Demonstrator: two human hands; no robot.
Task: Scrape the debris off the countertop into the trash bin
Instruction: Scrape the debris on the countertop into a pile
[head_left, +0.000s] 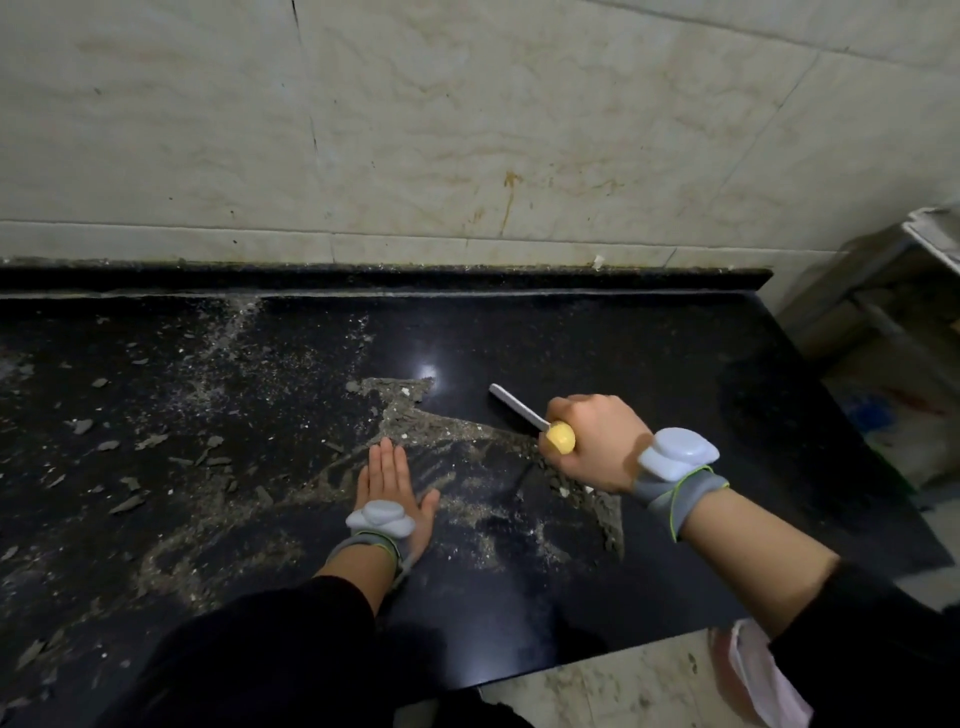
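A black stone countertop (649, 338) fills the middle of the head view. Grey dust and flaky debris (208, 415) cover its left and centre, with a swept ridge (441, 428) between my hands. My right hand (592, 441) is closed on a scraper with a yellow handle (562, 437), and its pale blade (514, 404) rests on the counter, pointing up-left. Fingers together, my left hand (392, 486) lies flat on the dusty surface, palm down, holding nothing. A pink-lined bin edge (753, 670) shows below the counter's front right corner.
A stained tiled wall (467, 130) rises behind the counter's raised back lip (363, 275). To the right stands a metal rack (909, 270) with clutter underneath. Dirty floor tiles (597, 686) show below the counter's front edge.
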